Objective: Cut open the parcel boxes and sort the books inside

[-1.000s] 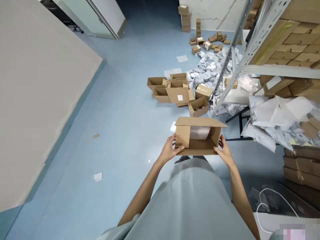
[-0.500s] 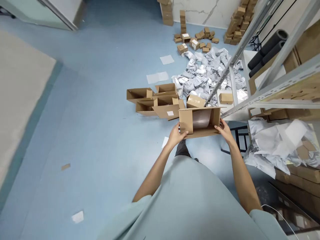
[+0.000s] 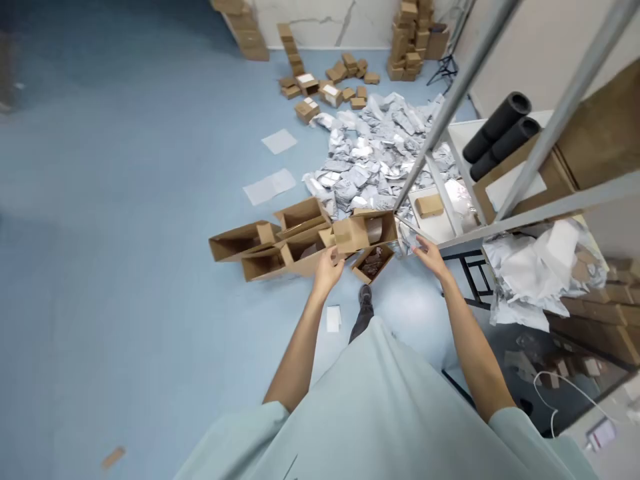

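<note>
An open cardboard box with a flap folded up and something smooth and pale inside stands beyond my hands at the right end of a group of open boxes. My left hand is at its near left corner, thumb and fingers apart; whether it touches the cardboard I cannot tell. To the right of the box, my right hand is open with its fingers spread, apart from it. Between my hands a smaller open box holds dark, crinkled contents. Several open boxes stand on the floor at the left.
Grey plastic parcels lie heaped beyond the boxes, with small cartons behind them. A metal shelf frame rises on the right, near a black stool. White sheets lie on the blue floor.
The box that both hands held has moved away from me, down beside the other boxes. My right hand has come off it and opened. The view has turned rightward.
</note>
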Motion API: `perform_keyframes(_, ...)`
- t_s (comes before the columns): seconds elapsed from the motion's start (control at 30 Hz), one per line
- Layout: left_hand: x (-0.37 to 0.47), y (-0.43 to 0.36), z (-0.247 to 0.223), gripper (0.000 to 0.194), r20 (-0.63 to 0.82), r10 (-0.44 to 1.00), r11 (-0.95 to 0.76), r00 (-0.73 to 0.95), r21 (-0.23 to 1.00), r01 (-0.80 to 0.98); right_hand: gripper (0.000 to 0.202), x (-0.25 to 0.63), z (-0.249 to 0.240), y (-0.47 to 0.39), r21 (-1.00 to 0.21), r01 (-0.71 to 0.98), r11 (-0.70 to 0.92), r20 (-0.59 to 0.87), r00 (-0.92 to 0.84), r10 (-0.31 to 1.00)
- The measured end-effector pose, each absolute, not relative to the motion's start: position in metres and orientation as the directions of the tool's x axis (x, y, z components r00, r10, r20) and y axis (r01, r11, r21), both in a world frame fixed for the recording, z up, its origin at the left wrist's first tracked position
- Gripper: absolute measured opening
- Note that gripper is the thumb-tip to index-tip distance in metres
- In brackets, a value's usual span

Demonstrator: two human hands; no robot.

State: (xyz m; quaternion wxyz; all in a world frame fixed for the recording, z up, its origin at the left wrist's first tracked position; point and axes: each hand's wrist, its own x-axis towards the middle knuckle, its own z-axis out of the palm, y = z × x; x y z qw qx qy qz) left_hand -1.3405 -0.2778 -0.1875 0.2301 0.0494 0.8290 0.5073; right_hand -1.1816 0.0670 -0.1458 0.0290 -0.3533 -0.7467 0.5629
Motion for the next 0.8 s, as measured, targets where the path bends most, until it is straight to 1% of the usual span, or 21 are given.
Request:
perform_keyframes(0.1,-1.313,-0.265,-0.19,0.052,-0.342,0.418,0.447,-0.841,0.884,-0.138,0.084,-1.12,-0.134,0.05,-0.868,0.492,0.067,-0.358,-0.714,0.602)
perform_keyframes(0.2,-1.268,-0.235,-0.187,0.049,-0.346,0.572,0.41,-0.744,0.906,-0.106,0.087,-1.047,-0.119,0.032,-0.877,0.48,0.004,-0.35,-0.645,0.679)
perform_keyframes(0.33,-1.189,-0.183,-0.175,0.045,-0.331,0.765,0.381,-0.553,0.924,-0.027,0.083,-0.935,-0.098,0.003,-0.899,0.432,-0.074,-0.316,-0.522,0.792)
perform_keyframes(0.5,-1.061,-0.131,-0.157,0.047,-0.271,0.927,0.309,-0.258,0.943,0.119,0.075,-0.773,-0.081,-0.071,-0.944,0.29,-0.158,-0.252,-0.322,0.913)
perform_keyframes(0.6,-0.963,-0.114,-0.146,0.041,-0.225,0.974,0.226,-0.032,0.953,0.202,0.066,-0.676,-0.071,-0.134,-0.969,0.192,-0.153,-0.189,-0.183,0.965)
perform_keyframes(0.67,-0.889,-0.107,-0.139,0.038,-0.201,0.97,0.162,0.139,0.955,0.25,0.06,-0.615,-0.063,-0.175,-0.983,0.129,-0.129,-0.138,-0.06,0.989)
perform_keyframes(0.73,-0.811,-0.106,-0.132,0.041,-0.19,0.931,0.101,0.31,0.954,0.283,0.055,-0.556,-0.051,-0.212,-0.991,0.084,-0.105,-0.097,0.093,0.991)
perform_keyframes(0.8,-0.732,-0.112,-0.125,0.044,-0.19,0.865,0.049,0.464,0.953,0.299,0.054,-0.501,-0.039,-0.247,-0.994,0.052,-0.093,-0.076,0.266,0.961)
